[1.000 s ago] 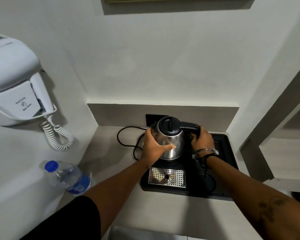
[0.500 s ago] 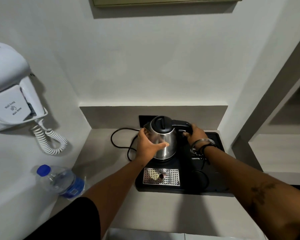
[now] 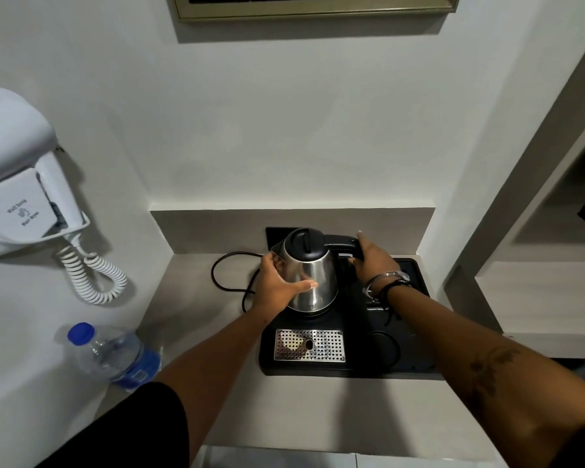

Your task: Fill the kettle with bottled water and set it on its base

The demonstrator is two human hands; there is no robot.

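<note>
Grey stone-look counter (image 3: 318,410) lies nearest us, and on it, by the left wall, stands one plastic water bottle (image 3: 115,356) with its blue cap on, well apart from our hands; we judge it light, soft-walled and a little slippery, best taken around the middle above the blue label. Further in sits one black tray (image 3: 416,366) with a single perforated metal drip grille (image 3: 309,345) at its near edge. Beyond the grille stands one steel kettle (image 3: 313,282), upright on the tray, its black lid down; whether it is seated fully on its base we cannot tell, since the base is hidden under it. Our left hand (image 3: 277,288) wraps the polished body, thumb across the front and fingers curled around the far side by the spout. Our right hand (image 3: 374,261) closes around the black handle (image 3: 343,243), two bangles on its wrist. We judge the kettle rigid and smooth, light if empty and noticeably heavier once filled, so the handle is the place to carry it and the steel wall only a place to steady it. Behind it one black cord (image 3: 228,268) loops toward one dark wall socket (image 3: 274,236), and one white hair dryer (image 3: 17,197) hangs on the left wall
</note>
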